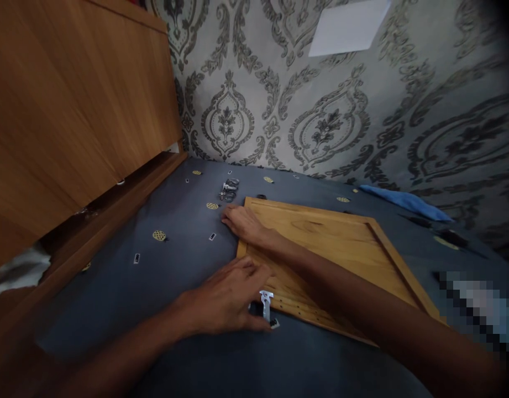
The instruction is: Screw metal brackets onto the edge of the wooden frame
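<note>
A framed wooden cabinet door (320, 237) lies flat on the dark blue patterned sheet. My right hand (243, 221) reaches across it, fingers curled over its far left edge. At the door's near left corner is a silver cabinet hinge (266, 307). My left hand (231, 293) is around this hinge, with the thumb at its lower end and the fingers by the door's edge. Part of the hinge is hidden by the hand. Several small dark holes dot the door close to the hinge. Further back lie more metal hinges (229, 189) in a small pile.
On the left stands a large wooden cabinet (92, 99) with a low ledge. A blue cloth (407, 203) lies at the back right, beside a dark tool (451, 237) I cannot make out. The patterned wall (271, 99) closes off the back, with white paper (347, 27) on it.
</note>
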`<state>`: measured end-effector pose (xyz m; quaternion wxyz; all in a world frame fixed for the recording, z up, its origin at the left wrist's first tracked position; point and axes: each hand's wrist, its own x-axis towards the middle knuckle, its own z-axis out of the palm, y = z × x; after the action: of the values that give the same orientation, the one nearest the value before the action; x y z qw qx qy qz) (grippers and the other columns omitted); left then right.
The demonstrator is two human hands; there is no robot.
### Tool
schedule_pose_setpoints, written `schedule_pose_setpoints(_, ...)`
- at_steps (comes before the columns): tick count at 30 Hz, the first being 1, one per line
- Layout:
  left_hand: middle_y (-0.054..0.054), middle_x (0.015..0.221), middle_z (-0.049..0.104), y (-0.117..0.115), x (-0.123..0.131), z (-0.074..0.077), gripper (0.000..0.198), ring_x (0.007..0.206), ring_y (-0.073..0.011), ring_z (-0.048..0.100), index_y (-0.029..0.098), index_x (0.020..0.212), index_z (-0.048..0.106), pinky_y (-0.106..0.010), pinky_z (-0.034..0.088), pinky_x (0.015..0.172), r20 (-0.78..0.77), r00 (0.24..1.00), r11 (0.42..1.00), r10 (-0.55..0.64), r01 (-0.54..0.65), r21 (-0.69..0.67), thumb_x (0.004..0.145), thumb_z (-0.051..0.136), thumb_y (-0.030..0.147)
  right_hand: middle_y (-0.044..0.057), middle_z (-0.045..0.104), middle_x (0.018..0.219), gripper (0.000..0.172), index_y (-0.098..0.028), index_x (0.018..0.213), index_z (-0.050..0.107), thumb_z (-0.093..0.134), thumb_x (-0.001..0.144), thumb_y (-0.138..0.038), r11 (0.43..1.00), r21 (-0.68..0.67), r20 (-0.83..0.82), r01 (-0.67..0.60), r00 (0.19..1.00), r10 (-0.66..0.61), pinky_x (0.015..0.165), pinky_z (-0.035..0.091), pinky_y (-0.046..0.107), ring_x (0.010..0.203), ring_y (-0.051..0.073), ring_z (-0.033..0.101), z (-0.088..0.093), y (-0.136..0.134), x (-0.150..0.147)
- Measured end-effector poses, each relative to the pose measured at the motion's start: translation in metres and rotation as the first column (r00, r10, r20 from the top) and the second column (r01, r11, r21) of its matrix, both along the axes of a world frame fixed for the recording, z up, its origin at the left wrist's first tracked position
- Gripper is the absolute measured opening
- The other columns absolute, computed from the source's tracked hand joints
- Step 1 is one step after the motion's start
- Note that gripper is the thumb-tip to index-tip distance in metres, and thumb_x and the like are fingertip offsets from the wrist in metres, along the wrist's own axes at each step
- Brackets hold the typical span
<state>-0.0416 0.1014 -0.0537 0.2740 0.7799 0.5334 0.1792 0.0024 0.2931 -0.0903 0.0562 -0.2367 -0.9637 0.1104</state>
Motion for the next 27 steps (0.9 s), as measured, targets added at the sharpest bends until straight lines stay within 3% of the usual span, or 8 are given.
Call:
schedule_pose_setpoints(5,-0.010,0.118,0.066,0.000,-0.001,-0.001,0.054,0.118,-0.0321,0.060,0.020,0.120,0.058,-0.048,0.053,0.103,0.006,1.000,1.000,0.000,0.001,-0.006,0.080,0.091,0.033,0.009,0.069,0.123,0.029,-0.015,0.122,0.067,0.066,0.103,-0.036,0.989,-0.136,-0.252,0.057,0.963,-0.091,0.095,0.059,0.044,0.109,0.022,0.069,0.000,-0.005,0.017)
schedule_pose_setpoints(9,-0.007,0.115,0.064,-0.001,-0.003,-0.002,0.047,0.116,-0.0296,0.061,0.023,0.122,0.056,-0.044,0.053,0.101,0.025,1.000,1.000,-0.018,0.017,0.021,0.087,0.085,0.034,0.006,0.070,0.099,0.015,-0.016,0.101,0.067,0.056,0.103,-0.026,0.939,-0.327,-0.459,0.103,0.851,-0.254,0.088,0.055,0.035,0.092,0.018,0.065,0.003,-0.017,0.056)
schedule_pose_setpoints(13,-0.005,0.111,0.064,-0.002,-0.005,-0.004,0.045,0.115,-0.0288,0.060,0.024,0.125,0.056,-0.044,0.053,0.100,0.040,0.999,1.000,-0.019,0.019,-0.007,0.089,0.082,0.033,0.002,0.064,0.081,0.021,-0.019,0.087,0.063,0.060,0.097,-0.038,0.844,-0.535,-0.515,0.032,0.780,-0.356,0.067,0.049,0.026,0.071,0.014,0.058,0.010,-0.044,0.111)
schedule_pose_setpoints(16,-0.007,0.118,0.065,-0.003,-0.006,-0.005,0.057,0.121,-0.0306,0.059,0.027,0.137,0.051,-0.046,0.053,0.103,0.053,0.999,1.000,0.000,0.001,-0.023,0.089,0.081,0.036,0.000,0.061,0.073,0.025,-0.021,0.085,0.063,0.063,0.095,-0.045,0.767,-0.641,-0.504,-0.007,0.758,-0.414,0.059,0.045,0.025,0.063,0.013,0.055,0.014,-0.070,0.147)
schedule_pose_setpoints(20,-0.008,0.127,0.063,-0.005,-0.007,-0.007,0.066,0.130,-0.0316,0.057,0.030,0.146,0.044,-0.047,0.053,0.106,0.031,0.999,0.999,0.014,-0.013,-0.041,0.090,0.079,0.034,-0.002,0.059,0.066,0.021,-0.023,0.082,0.068,0.070,0.092,-0.041,0.682,-0.728,-0.453,-0.068,0.794,-0.405,0.055,0.042,0.025,0.060,0.013,0.054,0.015,-0.096,0.172)
schedule_pose_setpoints(27,-0.011,0.132,0.066,-0.006,-0.007,-0.008,0.070,0.133,-0.0341,0.059,0.027,0.147,0.045,-0.050,0.054,0.107,0.018,0.999,0.998,0.050,-0.049,-0.033,0.087,0.081,0.034,-0.002,0.069,0.078,0.010,-0.025,0.086,0.073,0.070,0.095,-0.029,0.754,-0.654,-0.420,-0.068,0.861,-0.287,0.063,0.044,0.027,0.067,0.014,0.060,0.010,-0.112,0.173)
